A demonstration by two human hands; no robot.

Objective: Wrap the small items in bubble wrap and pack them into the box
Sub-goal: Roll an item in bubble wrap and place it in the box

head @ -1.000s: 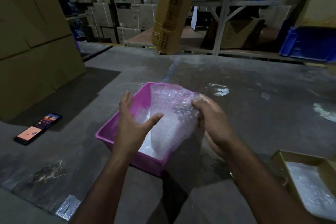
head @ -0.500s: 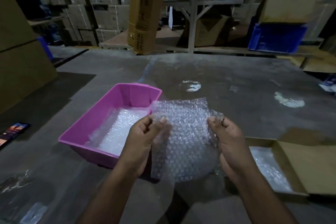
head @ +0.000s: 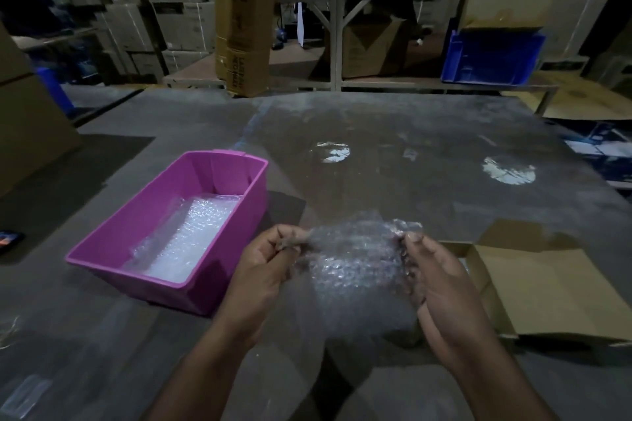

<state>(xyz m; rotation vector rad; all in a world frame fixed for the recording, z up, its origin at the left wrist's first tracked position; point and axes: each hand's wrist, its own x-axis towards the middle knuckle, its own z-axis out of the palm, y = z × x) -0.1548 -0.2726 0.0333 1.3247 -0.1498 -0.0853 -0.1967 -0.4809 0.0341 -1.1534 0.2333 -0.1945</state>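
Risk: bubble wrap sheet (head: 352, 270) slack, pinched only at top corners; thin film likely to slip from fingers or crumple before any item goes in. No small item visible.

Pink bin (head: 164, 236): left on tabletop (head: 410, 181), more wrap inside.
Left hand (head: 263, 267): fingers pinching left corner.
Right hand (head: 441, 284): fingers pinching right corner.
Cardboard box (head: 533, 287): right, open, just beside right hand.
Tabletop: grey, scuffed, glare patches.
Room: dim warehouse, racking, stacked cartons, blue crate (head: 492, 58).
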